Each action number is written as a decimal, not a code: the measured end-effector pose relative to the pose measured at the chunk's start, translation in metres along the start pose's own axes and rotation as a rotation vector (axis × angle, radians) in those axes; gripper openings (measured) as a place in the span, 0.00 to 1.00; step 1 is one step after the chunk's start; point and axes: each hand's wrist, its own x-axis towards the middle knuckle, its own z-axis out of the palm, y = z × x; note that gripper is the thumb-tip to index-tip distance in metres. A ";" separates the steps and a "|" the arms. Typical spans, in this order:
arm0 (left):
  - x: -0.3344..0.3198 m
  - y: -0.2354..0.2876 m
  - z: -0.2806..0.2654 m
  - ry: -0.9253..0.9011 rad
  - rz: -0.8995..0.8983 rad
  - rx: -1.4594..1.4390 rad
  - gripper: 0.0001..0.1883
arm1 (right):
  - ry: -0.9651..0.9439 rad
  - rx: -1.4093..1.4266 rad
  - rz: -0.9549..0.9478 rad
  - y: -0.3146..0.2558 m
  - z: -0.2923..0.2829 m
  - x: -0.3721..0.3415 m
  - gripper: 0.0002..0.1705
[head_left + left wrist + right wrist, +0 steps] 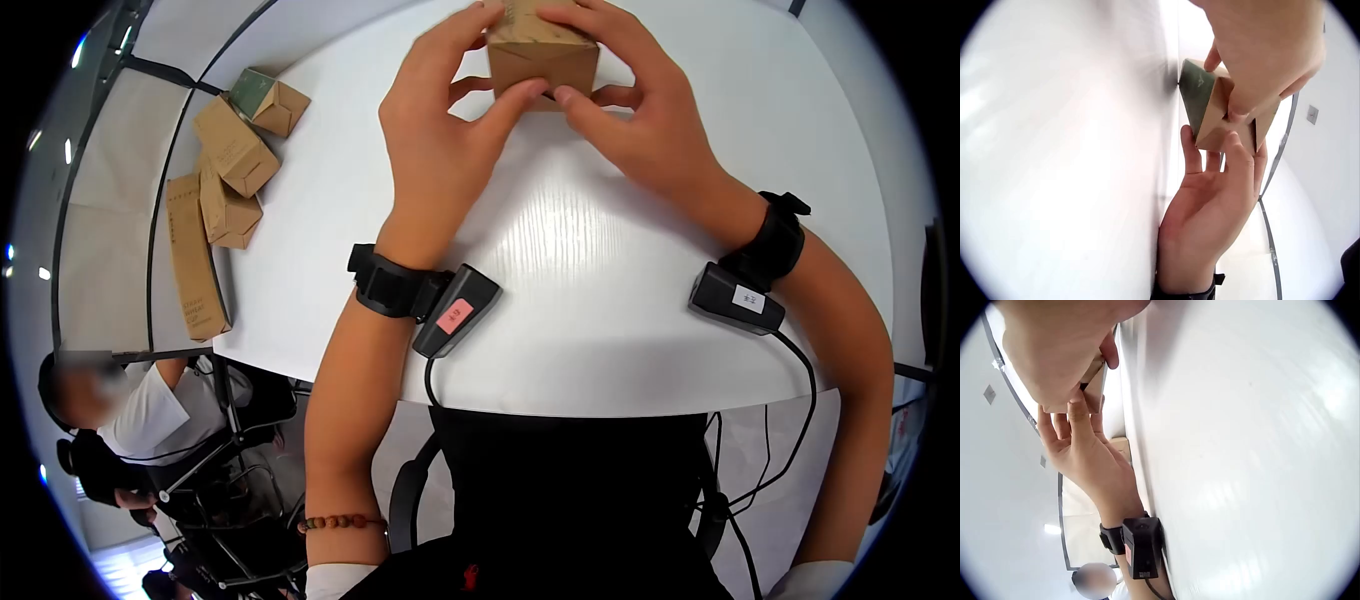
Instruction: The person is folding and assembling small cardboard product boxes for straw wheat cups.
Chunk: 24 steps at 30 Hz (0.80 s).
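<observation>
Both hands grip a brown cardboard box (pixel 543 66) at the far side of the table. My left hand (pixel 440 130) holds its left side and my right hand (pixel 655 115) its right side. The two thumbs press at the folded end that faces me, their tips close together along a dark slit in the flaps. In the left wrist view, one side of the box (pixel 1196 94) is green and the end flaps show as folded triangles. The right wrist view has the box mostly hidden behind my right hand (pixel 1060 350).
Several brown boxes (pixel 236 146) lie piled at the table's left edge, one long box (pixel 193 260) nearest me. The white table (pixel 560 300) spreads below my forearms. Cables run from the wrist cameras (pixel 457 311). A seated person (pixel 150 415) is at the lower left.
</observation>
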 end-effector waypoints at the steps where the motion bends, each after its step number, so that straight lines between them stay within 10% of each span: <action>1: 0.000 -0.001 0.001 -0.001 -0.013 -0.030 0.31 | -0.007 -0.041 0.005 -0.007 -0.001 -0.001 0.36; 24: -0.004 -0.002 0.003 -0.017 -0.072 -0.102 0.27 | -0.014 0.006 -0.027 0.008 -0.003 -0.006 0.36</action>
